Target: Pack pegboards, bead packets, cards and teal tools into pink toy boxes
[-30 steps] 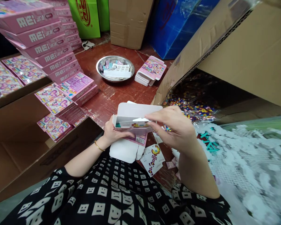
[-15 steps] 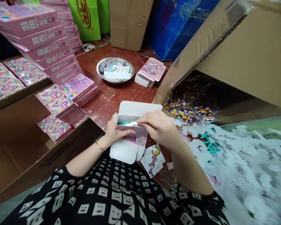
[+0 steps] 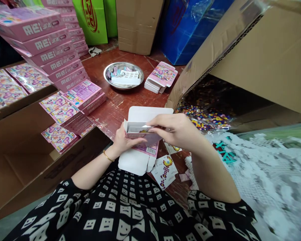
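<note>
An open pink carton (image 3: 133,161) is in front of my lap, its white flaps folded out above and below. My left hand (image 3: 121,141) is closed around the carton's left end, thumb along the front wall. The fingers of my right hand (image 3: 177,130) are pinched together at the carton's mouth; something greyish with a bit of yellow shows there, too hidden to name. Just below my right hand lies a printed card (image 3: 165,172) with a pixel wand picture. Another such card (image 3: 174,147) peeks out under the right wrist.
Stacked pink boxes (image 3: 57,67) rise at the left beside an open cardboard box (image 3: 20,150). A steel bowl (image 3: 123,87) with small packets and flat cartons (image 3: 163,74) lie ahead. At right are bags of coloured beads (image 3: 208,117) and a heap of white pieces (image 3: 261,174).
My right hand has shifted slightly right and up at the carton's mouth. The white and teal contents seen there before are now out of sight. The second card has come into view.
</note>
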Available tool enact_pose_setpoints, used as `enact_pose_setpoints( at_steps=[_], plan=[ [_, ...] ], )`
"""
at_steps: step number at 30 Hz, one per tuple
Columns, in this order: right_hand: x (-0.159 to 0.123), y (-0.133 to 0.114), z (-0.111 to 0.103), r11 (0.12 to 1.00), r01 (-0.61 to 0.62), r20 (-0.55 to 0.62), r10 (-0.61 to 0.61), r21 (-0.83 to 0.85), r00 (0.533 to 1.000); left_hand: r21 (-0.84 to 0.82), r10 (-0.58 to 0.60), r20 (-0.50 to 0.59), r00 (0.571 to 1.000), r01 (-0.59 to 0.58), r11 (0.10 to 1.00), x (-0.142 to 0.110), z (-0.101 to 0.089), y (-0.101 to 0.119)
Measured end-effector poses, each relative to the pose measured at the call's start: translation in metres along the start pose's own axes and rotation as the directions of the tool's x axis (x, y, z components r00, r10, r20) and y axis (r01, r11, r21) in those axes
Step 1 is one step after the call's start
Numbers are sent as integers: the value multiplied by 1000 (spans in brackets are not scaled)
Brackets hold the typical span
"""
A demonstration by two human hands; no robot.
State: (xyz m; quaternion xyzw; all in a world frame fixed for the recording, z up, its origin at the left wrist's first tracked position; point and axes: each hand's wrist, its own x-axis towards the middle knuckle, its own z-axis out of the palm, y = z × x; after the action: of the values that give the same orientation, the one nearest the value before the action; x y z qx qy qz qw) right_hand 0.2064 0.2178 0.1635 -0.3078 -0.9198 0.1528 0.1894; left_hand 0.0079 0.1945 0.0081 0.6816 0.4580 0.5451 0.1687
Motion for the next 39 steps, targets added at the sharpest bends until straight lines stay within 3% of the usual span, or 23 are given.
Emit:
enact_pose_setpoints(
  at_steps=[2, 6, 8, 16, 17, 19, 20, 22, 23, 25, 27, 28, 29, 31, 33, 34, 35, 36, 39],
  plan=[
    [2, 1, 2, 998, -60, -2, 60, 31, 998, -15, -6, 4, 1000, 7, 1000, -1, 1, 0],
    [8, 1, -3, 987, -157, 242, 159, -29, 957, -2, 19, -16, 1000, -19, 1000, -1, 3, 3],
    [12, 2, -8, 988, -147, 292, 154, -47, 944, 11, 49, -38, 998, -49, 999, 2, 2, 4],
    [3, 12, -18, 994, -94, 234, 104, -54, 967, -78, 157, -64, 985, -162, 984, 16, 3, -3],
    [-2, 14, -20, 996, -77, 176, 82, -37, 981, -97, 169, -74, 983, -176, 980, 18, 3, -5],
    [-16, 20, -20, 998, -60, -66, 59, -8, 996, -116, 183, -99, 978, -194, 974, 22, 2, -9],
    [-23, 24, -16, 998, -62, -217, 63, 11, 974, -122, 192, -113, 975, -205, 971, 24, 2, -10],
    [-38, 33, 3, 995, -61, -456, 92, 81, 885, -153, 247, -117, 962, -263, 953, 29, 0, -12],
    [-44, 37, 17, 991, -50, -513, 109, 127, 852, -176, 281, -104, 954, -296, 939, 32, -2, -12],
    [-52, 43, 50, 980, -24, -529, 128, 199, 839, -203, 336, -81, 938, -346, 916, 38, -6, -7],
    [-52, 44, 80, 980, -41, -545, 142, 193, 826, -170, 362, -46, 931, -364, 916, 45, -10, 0],
    [-49, 43, 92, 986, -62, -585, 142, 155, 799, -151, 370, -20, 929, -369, 917, 47, -13, 4],
    [-45, 41, 101, 992, -74, -651, 124, 105, 749, -153, 385, 4, 923, -380, 912, 49, -15, 7],
    [-35, 38, 112, 999, -33, -802, 24, 5, 596, -224, 419, 22, 908, -404, 887, 50, -19, 10],
    [-27, 36, 114, 991, 105, -893, -116, -78, 434, -301, 450, -19, 893, -434, 849, 49, -26, 10],
    [-25, 35, 113, 979, 174, -904, -166, -104, 393, -295, 462, -27, 886, -449, 843, 48, -30, 9],
    [-24, 35, 111, 970, 216, -894, -196, -116, 403, -261, 476, -10, 880, -462, 848, 47, -36, 7],
    [-25, 34, 107, 967, 228, -864, -211, -115, 458, -216, 489, 34, 871, -472, 855, 46, -41, 7],
    [-34, 27, 89, 981, 182, -685, -179, -69, 707, -149, 509, 192, 839, -488, 860, 48, -57, 10]
  ],
)
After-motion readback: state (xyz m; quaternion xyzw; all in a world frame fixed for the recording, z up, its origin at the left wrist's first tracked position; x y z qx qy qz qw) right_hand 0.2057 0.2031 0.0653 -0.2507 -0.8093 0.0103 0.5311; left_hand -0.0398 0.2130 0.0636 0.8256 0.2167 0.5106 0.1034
